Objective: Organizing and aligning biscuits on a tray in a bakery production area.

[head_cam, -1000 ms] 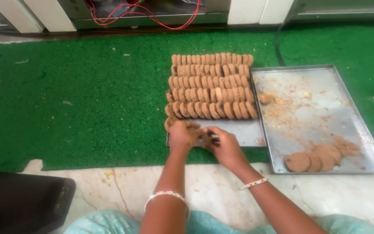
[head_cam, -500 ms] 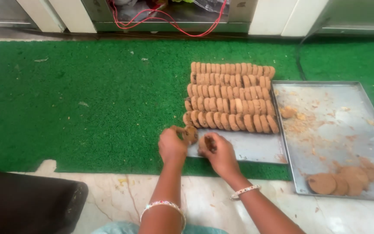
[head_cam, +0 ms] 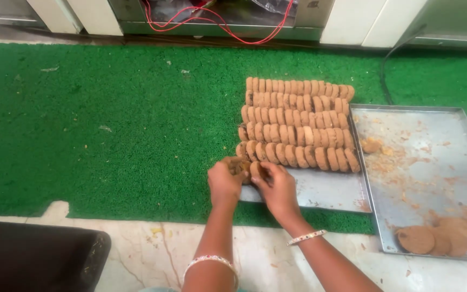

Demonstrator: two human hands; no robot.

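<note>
Biscuits (head_cam: pixel 242 165), round and brown, sit pinched between my 2 hands at the near left corner of the tray (head_cam: pixel 320 190). My left hand (head_cam: pixel 224 182) has its grip closed on a few of them stood on edge, and my right hand (head_cam: pixel 277 186) closes its grip on the same small stack from the other side, 1 biscuit showing between its fingers. Both hands hover just over the tray's front edge, touching each other through the stack.

Behind my hands, 5 rows of biscuits (head_cam: pixel 297 121) stand on edge, packed tight, filling the far part of the tray. The near strip of the tray is bare metal with a few crumbs. The tray lies on a green mat (head_cam: pixel 109 124) spread over the floor.

Just beside it on the right lies a second tray (head_cam: pixel 433 167), its edge touching the first. It carries scattered crumbs, a small broken lump (head_cam: pixel 371 145) near its left edge, and a few flat biscuits (head_cam: pixel 439 238) at its near corner. Red wires (head_cam: pixel 212 21) trail along the far edge of the mat. A black bin (head_cam: pixel 33 259) sits near my left arm on the pale floor.
</note>
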